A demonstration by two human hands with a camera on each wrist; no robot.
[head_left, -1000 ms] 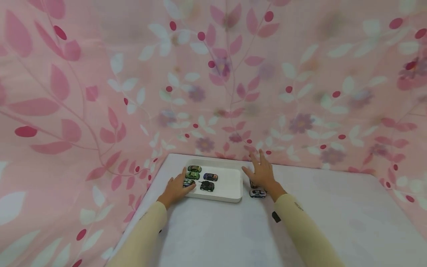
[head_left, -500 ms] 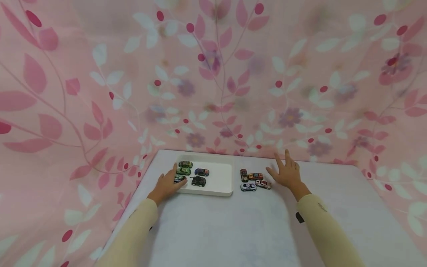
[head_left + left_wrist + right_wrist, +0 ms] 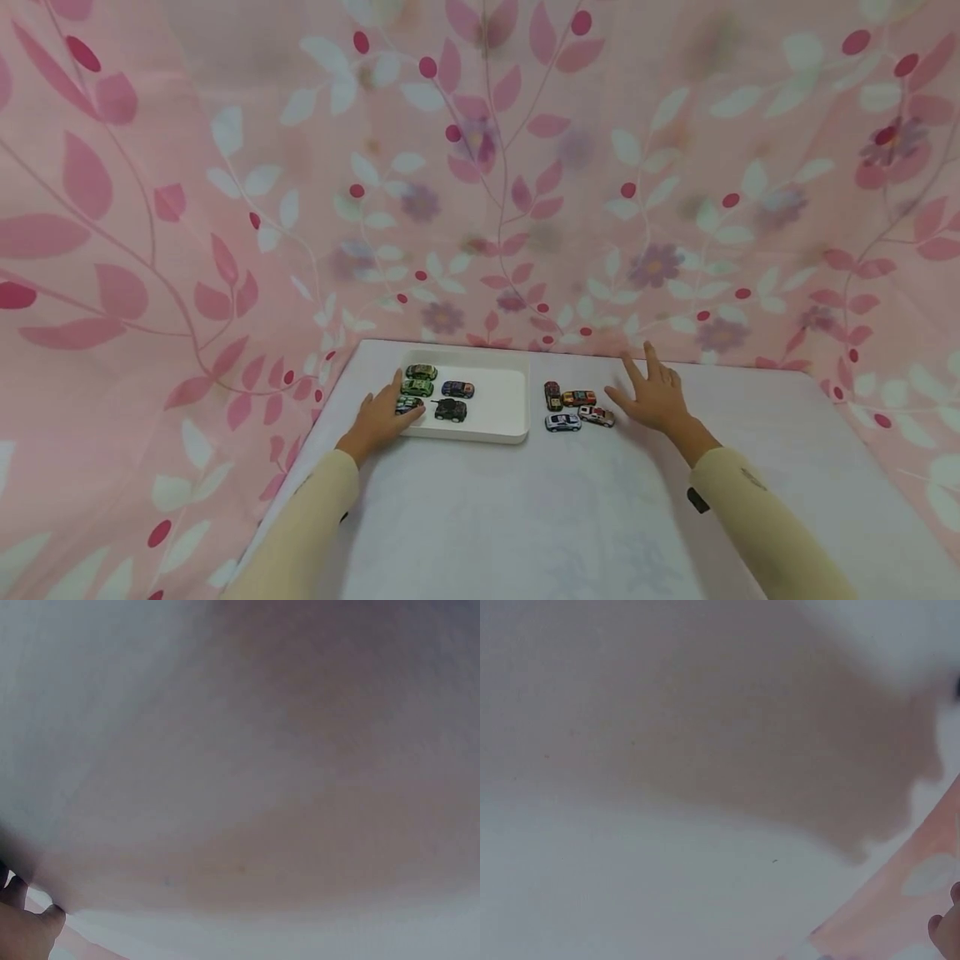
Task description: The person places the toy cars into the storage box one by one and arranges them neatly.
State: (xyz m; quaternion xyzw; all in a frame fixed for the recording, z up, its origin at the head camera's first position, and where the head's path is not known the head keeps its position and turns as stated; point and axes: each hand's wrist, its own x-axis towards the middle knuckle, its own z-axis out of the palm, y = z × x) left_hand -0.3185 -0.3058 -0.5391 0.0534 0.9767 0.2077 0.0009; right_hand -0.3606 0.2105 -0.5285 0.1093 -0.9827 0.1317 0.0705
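In the head view my left hand [image 3: 377, 419] rests at the left side of a white tray [image 3: 501, 408], fingers along its wall and thumb over the near rim. Inside the tray are a yellow-green toy car [image 3: 422, 372], a green one [image 3: 417, 388], a blue one [image 3: 457, 389], a black toy vehicle with a barrel [image 3: 452, 410], and another toy car [image 3: 407, 405] partly behind my thumb. My right hand [image 3: 654, 398] is spread, holding nothing, just right of a red toy car [image 3: 552, 396], an orange one [image 3: 579, 398], a silver one [image 3: 562, 422] and a white-and-red one [image 3: 596, 416].
A white cloth-covered table [image 3: 525, 517] extends toward me and to the right. Pink leaf-patterned fabric [image 3: 480, 250] stands behind it and on both sides. The wrist views mostly show pale cloth, with a few fingertips at their lower corners.
My right hand has moved right, away from the loose toy cars, uncovering them. The left hand stays at the tray. The head view has shifted slightly.
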